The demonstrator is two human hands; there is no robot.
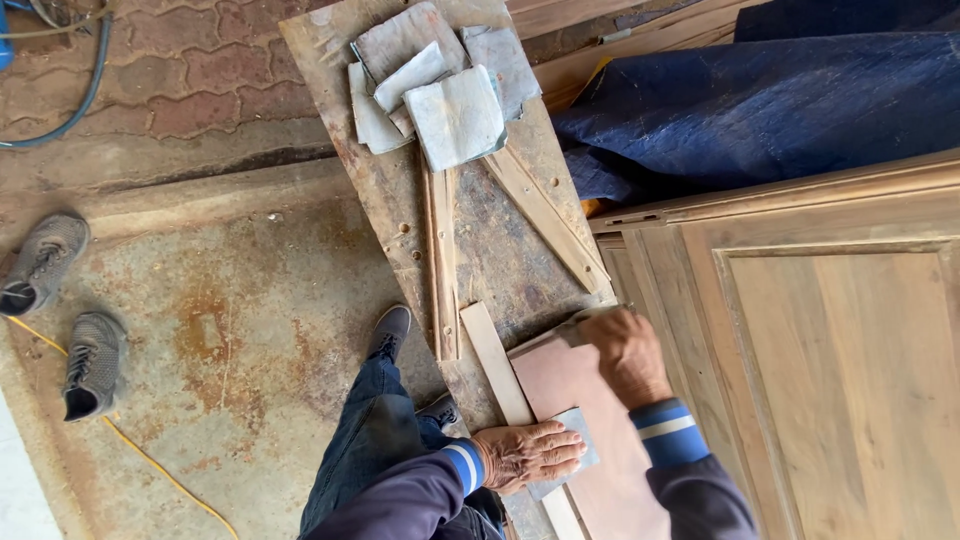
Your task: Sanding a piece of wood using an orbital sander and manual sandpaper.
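The left hand [528,455] lies flat, fingers stretched out, pressing a grey sheet of sandpaper [572,452] onto a reddish plywood panel [590,420], and the right hand [628,352] is curled over that panel's far edge, gripping it just ahead of the left hand's fingertips. Under both hands runs a worn workbench plank [480,230], with a pale wooden strip [495,362] touching the panel just beyond the left hand; a pile of used sandpaper sheets [435,85] sits well beyond both hands, and a panelled wooden door [830,350] stands just past the right hand
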